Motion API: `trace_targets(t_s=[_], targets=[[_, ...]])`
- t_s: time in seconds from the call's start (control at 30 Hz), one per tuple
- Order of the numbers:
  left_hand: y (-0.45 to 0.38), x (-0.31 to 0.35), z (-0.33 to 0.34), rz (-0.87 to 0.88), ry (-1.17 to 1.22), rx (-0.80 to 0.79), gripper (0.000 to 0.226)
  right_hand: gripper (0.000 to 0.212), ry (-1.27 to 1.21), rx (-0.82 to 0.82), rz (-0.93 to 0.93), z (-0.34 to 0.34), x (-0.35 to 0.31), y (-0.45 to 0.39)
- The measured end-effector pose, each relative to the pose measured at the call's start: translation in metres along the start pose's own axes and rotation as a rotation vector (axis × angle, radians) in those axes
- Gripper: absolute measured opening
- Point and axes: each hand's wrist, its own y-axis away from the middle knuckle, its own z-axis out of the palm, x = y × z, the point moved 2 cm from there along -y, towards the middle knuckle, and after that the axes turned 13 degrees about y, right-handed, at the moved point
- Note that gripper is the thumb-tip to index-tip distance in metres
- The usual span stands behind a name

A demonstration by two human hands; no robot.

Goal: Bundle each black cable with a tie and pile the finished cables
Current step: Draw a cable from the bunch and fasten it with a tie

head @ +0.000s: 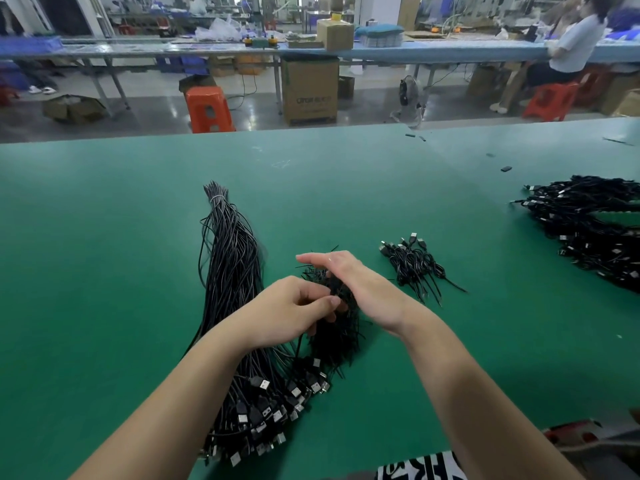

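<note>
A long sheaf of loose black USB cables point(232, 271) lies on the green table point(104, 237), plugs fanned out near the front edge. Right of it sits a heap of short black ties point(337, 337). My left hand point(291, 310) hovers over that heap with fingers curled, thumb and fingertips pinching at black ties. My right hand point(360, 289) is just beyond it, back toward me, fingers stretched left over the heap; whether they hold anything is hidden. A small pile of bundled cables point(414, 263) lies to the right.
A large mass of black cables point(588, 230) covers the table's right edge. Small black bits point(506, 169) lie farther back. A red object point(575, 434) sits at the near right corner. Beyond the table are orange stools, cardboard boxes and a seated person.
</note>
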Motion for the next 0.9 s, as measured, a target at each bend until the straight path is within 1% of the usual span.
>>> trace_targets(t_s=[0.07,0.23,0.33,0.43,0.5,0.57,0.63,0.7,0.73,0.77,0.8,0.83,0.87,0.9], targets=[[0.001,0.003,0.003,-0.021,0.016,-0.027,0.033,0.044,0.016,0.009,-0.009,0.000,-0.004,0.002],[0.002,0.009,0.010,-0.075,0.058,-0.122,0.039,0.045,-0.063,0.015,-0.004,0.001,-0.011,0.004],[0.001,0.007,0.010,-0.110,0.019,-0.102,0.044,0.046,-0.086,0.023,-0.015,0.003,-0.009,0.002],[0.000,0.007,0.012,-0.153,-0.103,-0.111,0.041,0.048,-0.105,-0.012,-0.020,0.006,-0.009,0.001],[-0.001,0.008,0.015,-0.162,-0.106,-0.139,0.037,0.051,-0.093,-0.019,-0.033,0.008,-0.007,0.000],[-0.001,0.010,0.015,-0.154,-0.090,-0.123,0.038,0.053,-0.118,-0.019,-0.051,0.009,-0.005,-0.002],[-0.001,0.009,0.010,-0.120,-0.071,-0.077,0.041,0.060,-0.124,0.018,-0.034,0.010,0.000,-0.006],[-0.001,0.006,0.000,-0.041,-0.016,-0.018,0.046,0.087,-0.161,0.070,0.043,0.013,0.006,-0.008],[-0.001,0.006,-0.006,0.020,0.051,0.013,0.047,0.101,-0.196,0.077,0.088,0.015,0.009,-0.009],[0.000,0.006,-0.013,0.089,0.149,0.048,0.048,0.109,-0.236,0.080,0.119,0.018,0.011,-0.010],[0.001,0.006,-0.020,0.153,0.257,0.095,0.047,0.111,-0.277,0.075,0.130,0.023,0.011,-0.008],[0.003,0.006,-0.027,0.208,0.343,0.155,0.047,0.104,-0.309,0.060,0.120,0.027,0.009,-0.006],[0.004,0.005,-0.033,0.255,0.400,0.216,0.046,0.093,-0.316,0.013,0.095,0.032,0.005,-0.004],[0.005,0.004,-0.037,0.299,0.443,0.264,0.047,0.081,-0.303,-0.068,0.075,0.037,0.000,-0.001]])
